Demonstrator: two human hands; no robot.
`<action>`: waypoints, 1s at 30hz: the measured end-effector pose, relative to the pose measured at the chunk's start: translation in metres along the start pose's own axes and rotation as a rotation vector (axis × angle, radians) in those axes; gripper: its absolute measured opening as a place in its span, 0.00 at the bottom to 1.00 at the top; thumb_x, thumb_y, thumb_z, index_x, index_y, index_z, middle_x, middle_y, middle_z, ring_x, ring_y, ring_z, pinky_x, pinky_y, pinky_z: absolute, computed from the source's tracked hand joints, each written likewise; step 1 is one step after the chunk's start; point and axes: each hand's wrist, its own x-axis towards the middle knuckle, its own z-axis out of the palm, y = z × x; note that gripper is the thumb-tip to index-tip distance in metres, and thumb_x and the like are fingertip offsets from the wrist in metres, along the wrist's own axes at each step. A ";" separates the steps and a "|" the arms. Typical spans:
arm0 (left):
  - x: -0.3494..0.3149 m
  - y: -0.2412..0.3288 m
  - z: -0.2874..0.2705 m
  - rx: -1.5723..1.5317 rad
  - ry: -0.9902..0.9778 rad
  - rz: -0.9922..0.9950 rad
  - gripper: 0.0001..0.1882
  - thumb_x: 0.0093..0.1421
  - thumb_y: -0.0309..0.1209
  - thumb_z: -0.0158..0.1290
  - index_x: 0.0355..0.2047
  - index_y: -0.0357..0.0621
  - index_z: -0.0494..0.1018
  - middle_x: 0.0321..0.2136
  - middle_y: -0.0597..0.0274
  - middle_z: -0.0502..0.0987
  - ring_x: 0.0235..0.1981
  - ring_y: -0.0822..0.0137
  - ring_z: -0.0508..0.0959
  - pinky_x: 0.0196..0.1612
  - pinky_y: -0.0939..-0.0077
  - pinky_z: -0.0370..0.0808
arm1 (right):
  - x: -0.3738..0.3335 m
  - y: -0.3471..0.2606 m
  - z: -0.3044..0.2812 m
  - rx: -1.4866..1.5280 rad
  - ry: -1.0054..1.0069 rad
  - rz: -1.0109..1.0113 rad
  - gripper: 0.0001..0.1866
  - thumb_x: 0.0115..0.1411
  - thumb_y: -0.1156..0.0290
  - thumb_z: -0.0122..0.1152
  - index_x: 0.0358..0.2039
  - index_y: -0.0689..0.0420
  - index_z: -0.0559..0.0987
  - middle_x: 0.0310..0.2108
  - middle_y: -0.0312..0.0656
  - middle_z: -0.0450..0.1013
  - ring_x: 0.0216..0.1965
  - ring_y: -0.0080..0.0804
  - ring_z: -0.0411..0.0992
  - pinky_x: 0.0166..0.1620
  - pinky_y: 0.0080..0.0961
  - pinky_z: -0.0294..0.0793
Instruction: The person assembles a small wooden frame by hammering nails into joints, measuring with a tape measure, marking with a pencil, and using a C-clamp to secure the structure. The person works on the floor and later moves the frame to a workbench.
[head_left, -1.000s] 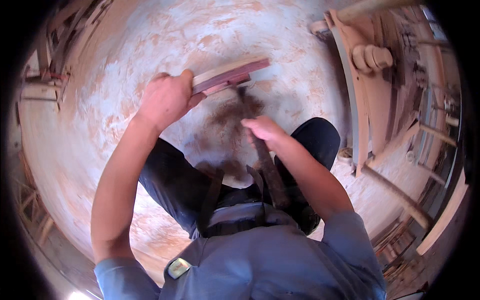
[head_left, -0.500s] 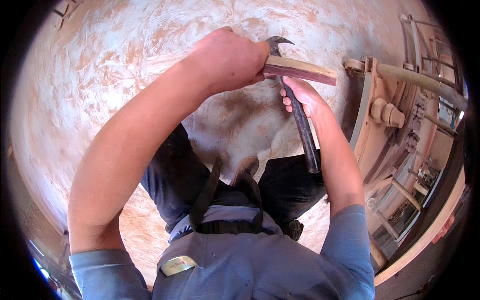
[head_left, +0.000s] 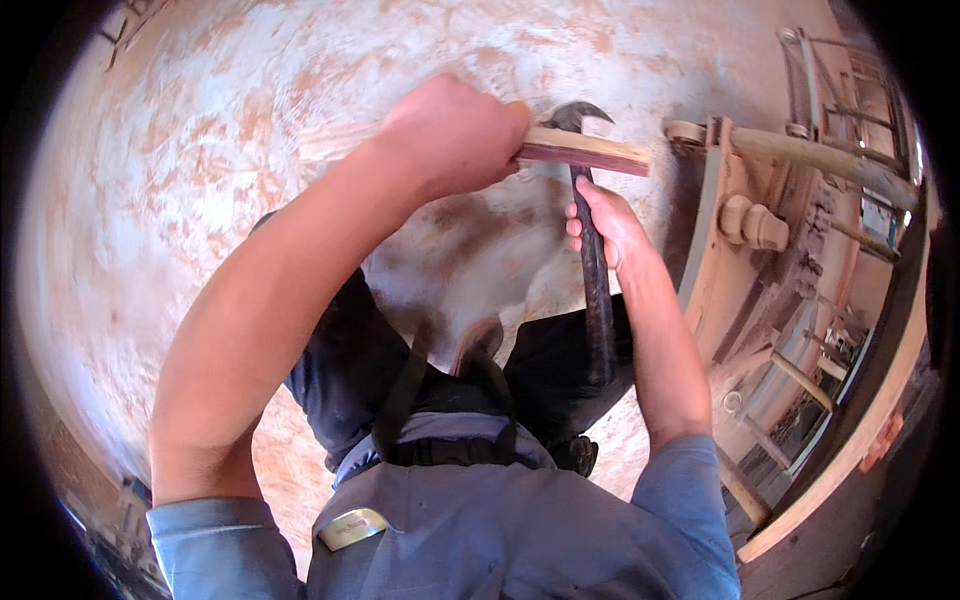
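Observation:
My left hand (head_left: 455, 135) is closed around a wooden strip (head_left: 590, 152), pale on its upper face and reddish along its near side. The strip runs crosswise in front of me; one end sticks out to the right of my fist, and a pale length shows left of my wrist. In my right hand (head_left: 612, 222) is a dark claw hammer (head_left: 595, 290), its fingers wrapped around the upper handle. The hammer's head shows just beyond the strip, and its handle passes under the wood, pointing back toward my body. Whether hammer and strip touch, I cannot tell.
Below my hands spreads a pale, brown-smeared floor (head_left: 200, 150). To the right stands wooden framework with a turned wooden piece (head_left: 755, 222), a round pole (head_left: 820, 160) and several rungs. A curved wooden edge (head_left: 850, 480) borders the lower right.
The hammer and my right hand have come down toward my body. My left hand and the strip have lowered slightly, and the whole view has shifted a little.

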 end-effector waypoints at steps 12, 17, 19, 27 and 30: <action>-0.003 -0.012 0.004 -0.191 0.269 -0.033 0.34 0.66 0.45 0.43 0.67 0.45 0.48 0.48 0.47 0.75 0.48 0.47 0.75 0.51 0.58 0.71 | -0.213 0.017 -0.018 -0.070 0.314 -0.847 0.09 0.67 0.65 0.47 0.37 0.58 0.68 0.23 0.37 0.68 0.18 0.21 0.67 0.20 0.18 0.69; -0.009 -0.006 0.003 -0.319 0.386 0.000 0.31 0.68 0.43 0.40 0.67 0.45 0.48 0.50 0.50 0.75 0.48 0.48 0.75 0.51 0.60 0.71 | -0.184 0.035 0.012 -0.666 0.279 -0.569 0.13 0.63 0.68 0.53 0.43 0.64 0.71 0.27 0.60 0.73 0.29 0.57 0.74 0.34 0.40 0.72; -0.007 -0.003 0.005 -0.351 0.416 -0.012 0.31 0.68 0.43 0.40 0.66 0.45 0.48 0.49 0.50 0.75 0.48 0.48 0.76 0.51 0.60 0.72 | -0.166 0.035 0.017 -0.732 0.229 -0.526 0.17 0.64 0.61 0.53 0.43 0.63 0.71 0.29 0.65 0.72 0.36 0.66 0.71 0.38 0.45 0.71; -0.043 -0.029 -0.010 0.007 0.389 -0.028 0.35 0.61 0.45 0.51 0.64 0.45 0.54 0.46 0.46 0.76 0.43 0.46 0.77 0.46 0.57 0.73 | -0.153 0.046 0.020 -0.683 0.293 -0.524 0.20 0.65 0.57 0.53 0.41 0.65 0.71 0.29 0.62 0.73 0.36 0.63 0.73 0.38 0.44 0.71; -0.079 -0.037 -0.024 0.113 0.073 -0.200 0.29 0.56 0.43 0.57 0.54 0.42 0.65 0.41 0.45 0.77 0.41 0.46 0.78 0.44 0.56 0.74 | -0.159 0.048 0.021 -0.744 0.307 -0.551 0.19 0.64 0.58 0.53 0.42 0.65 0.71 0.28 0.60 0.74 0.35 0.60 0.74 0.38 0.41 0.72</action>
